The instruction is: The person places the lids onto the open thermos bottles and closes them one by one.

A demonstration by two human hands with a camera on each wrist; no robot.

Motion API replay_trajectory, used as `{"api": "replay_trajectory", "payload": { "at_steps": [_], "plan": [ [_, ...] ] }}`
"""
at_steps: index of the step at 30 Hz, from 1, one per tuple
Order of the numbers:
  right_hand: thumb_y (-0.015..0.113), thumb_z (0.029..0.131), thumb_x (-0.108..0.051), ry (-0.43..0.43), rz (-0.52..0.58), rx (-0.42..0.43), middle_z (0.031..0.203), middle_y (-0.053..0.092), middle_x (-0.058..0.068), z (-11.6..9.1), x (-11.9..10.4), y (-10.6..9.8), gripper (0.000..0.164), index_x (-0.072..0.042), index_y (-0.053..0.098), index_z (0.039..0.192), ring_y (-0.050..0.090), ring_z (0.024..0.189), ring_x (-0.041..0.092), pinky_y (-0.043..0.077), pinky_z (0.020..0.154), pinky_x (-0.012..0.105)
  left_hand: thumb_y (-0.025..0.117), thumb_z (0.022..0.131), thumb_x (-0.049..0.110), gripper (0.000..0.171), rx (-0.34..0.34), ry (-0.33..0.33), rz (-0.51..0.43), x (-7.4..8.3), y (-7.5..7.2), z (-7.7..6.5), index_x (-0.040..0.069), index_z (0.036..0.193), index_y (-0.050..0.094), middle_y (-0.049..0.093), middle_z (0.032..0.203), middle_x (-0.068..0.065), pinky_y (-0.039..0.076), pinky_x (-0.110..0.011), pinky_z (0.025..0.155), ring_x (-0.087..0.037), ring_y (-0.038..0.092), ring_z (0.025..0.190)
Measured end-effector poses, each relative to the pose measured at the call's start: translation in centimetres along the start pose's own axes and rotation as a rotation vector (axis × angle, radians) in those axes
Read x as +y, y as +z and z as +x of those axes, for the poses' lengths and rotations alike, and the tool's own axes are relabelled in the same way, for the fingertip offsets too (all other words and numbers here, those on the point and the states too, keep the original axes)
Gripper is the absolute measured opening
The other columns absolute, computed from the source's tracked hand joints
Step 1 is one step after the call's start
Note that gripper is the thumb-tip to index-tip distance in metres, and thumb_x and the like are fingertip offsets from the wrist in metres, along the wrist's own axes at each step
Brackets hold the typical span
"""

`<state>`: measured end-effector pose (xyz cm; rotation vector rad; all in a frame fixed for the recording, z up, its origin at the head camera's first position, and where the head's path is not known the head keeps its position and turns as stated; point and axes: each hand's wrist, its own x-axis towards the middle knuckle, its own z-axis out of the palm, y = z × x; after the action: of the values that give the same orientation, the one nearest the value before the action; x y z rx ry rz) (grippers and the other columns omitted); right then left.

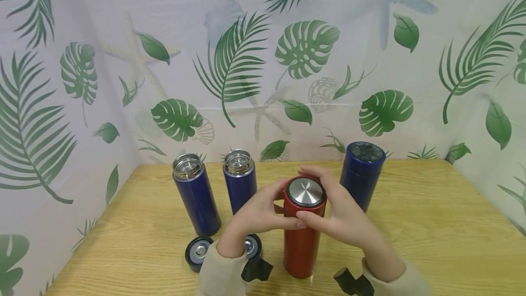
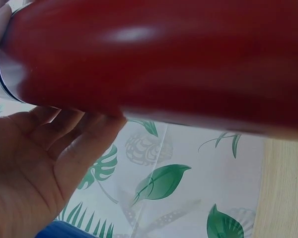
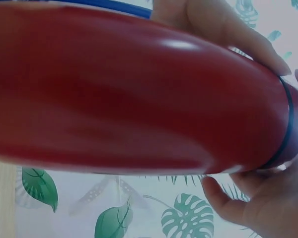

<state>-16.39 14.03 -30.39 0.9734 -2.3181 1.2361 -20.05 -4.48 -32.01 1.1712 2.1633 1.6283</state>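
Observation:
A red thermos flask (image 1: 302, 252) stands upright on the table between the two hands, with a black-rimmed, silver-topped lid (image 1: 306, 192). My left hand (image 1: 265, 211) grips its upper body from the left, thumb across the front. My right hand (image 1: 343, 211) curls round the lid end from the right, its thumb also in front and its fingers behind. In the left wrist view the red flask (image 2: 159, 59) fills the top, with a hand (image 2: 35, 168) below it. The right wrist view shows the red flask (image 3: 139, 94) with fingers on both sides near the dark seam.
Two blue flasks (image 1: 198, 207) with uncovered steel mouths stand to the left. In front of them lie two dark lids (image 1: 199, 251), one partly behind the left wrist. Behind the right hand stands a blue flask (image 1: 361, 177) with its lid on. A leaf-printed cloth (image 1: 255, 90) borders the wooden table (image 1: 431, 236).

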Motion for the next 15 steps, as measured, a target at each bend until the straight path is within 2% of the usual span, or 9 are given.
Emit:
{"api": "replay_trajectory", "payload": {
  "at_steps": [3, 7, 11, 15],
  "plan": [
    [0.067, 0.073, -0.002, -0.08, 0.061, -0.023, 0.12, 0.05, 0.008, 0.0, 0.2, -0.32, 0.065, -0.01, 0.034, 0.129, 0.051, 0.103, 0.017, 0.04, 0.088, 0.029, 0.07, 0.074, 0.002, 0.061, 0.004, -0.002, -0.007, -0.07, 0.04, 0.0, 0.006, 0.127, 0.041, 0.053, 0.115, -0.01, 0.05, -0.028, 0.073, -0.013, 0.052, 0.102],
    [0.067, 0.073, 0.0, -0.102, 0.088, -0.024, 0.119, 0.05, 0.006, 0.03, 0.16, -0.43, 0.066, -0.011, 0.034, 0.13, 0.052, 0.102, 0.017, 0.039, 0.089, 0.026, 0.07, 0.074, 0.002, 0.061, 0.004, 0.006, -0.014, -0.07, 0.03, -0.04, 0.007, 0.128, 0.041, 0.053, 0.115, -0.009, 0.05, -0.029, 0.073, -0.013, 0.052, 0.102],
    [0.072, 0.072, -0.007, -0.025, 0.031, 0.002, 0.115, 0.052, 0.004, -0.01, -0.05, -0.21, 0.068, -0.009, 0.035, 0.129, 0.052, 0.099, 0.015, 0.043, 0.085, 0.032, 0.069, 0.073, 0.0, 0.061, 0.003, 0.015, -0.012, -0.15, 0.03, -0.02, 0.005, 0.127, 0.041, 0.052, 0.116, -0.011, 0.05, -0.03, 0.072, -0.014, 0.052, 0.102],
    [0.078, 0.066, -0.019, 0.069, -0.046, 0.058, 0.109, 0.053, 0.003, 0.0, -0.25, 0.25, 0.073, -0.009, 0.038, 0.126, 0.052, 0.095, 0.015, 0.046, 0.079, 0.037, 0.067, 0.074, -0.001, 0.057, -0.009, 0.029, -0.003, -0.3, 0.0, -0.01, 0.003, 0.125, 0.042, 0.051, 0.116, -0.013, 0.05, -0.03, 0.072, -0.015, 0.052, 0.103]
  ]
}}
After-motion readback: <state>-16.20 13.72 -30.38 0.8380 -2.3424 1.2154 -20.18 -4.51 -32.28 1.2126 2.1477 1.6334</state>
